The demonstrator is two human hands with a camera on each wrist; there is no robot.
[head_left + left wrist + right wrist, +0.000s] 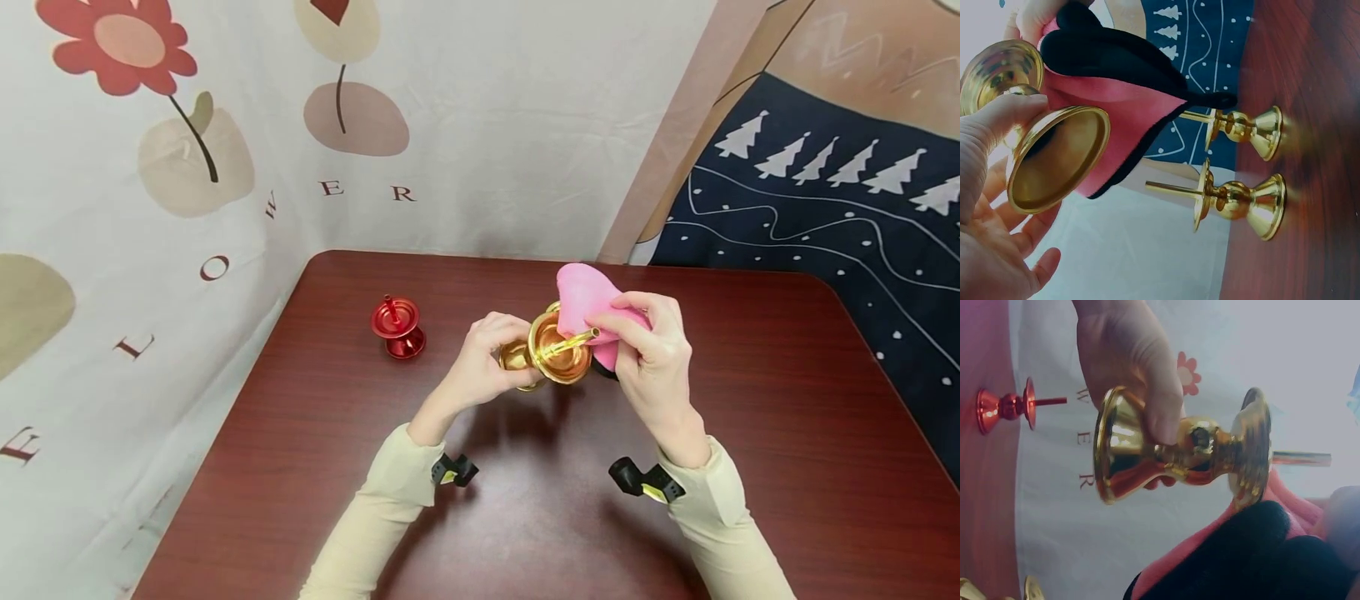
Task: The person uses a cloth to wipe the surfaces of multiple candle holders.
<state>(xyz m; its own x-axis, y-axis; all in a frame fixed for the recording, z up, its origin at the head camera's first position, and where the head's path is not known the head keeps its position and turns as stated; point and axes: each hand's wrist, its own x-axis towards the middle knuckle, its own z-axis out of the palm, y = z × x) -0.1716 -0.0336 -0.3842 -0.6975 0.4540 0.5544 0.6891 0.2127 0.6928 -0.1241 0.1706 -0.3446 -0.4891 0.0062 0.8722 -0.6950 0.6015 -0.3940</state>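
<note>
My left hand (480,358) grips a gold candlestick (573,372) between its base and its dish, holding it tilted above the table. In the left wrist view, the hollow underside of the candlestick's base (1060,164) shows. With thumb and fingers, my right hand (660,358) pinches a pink cloth (583,292) with black parts. The cloth (1175,556) lies against the dish's rim in the right wrist view, below the bare metal pin (1302,459). Part of the right hand's grip is hidden there by the cloth.
A red candlestick (406,343) stands upright at the table's left. Two more gold candlesticks, a nearer one (1266,209) and another (1269,134), stand upright behind the held one, mostly hidden in the head view. Printed curtains hang behind the dark red table (300,467).
</note>
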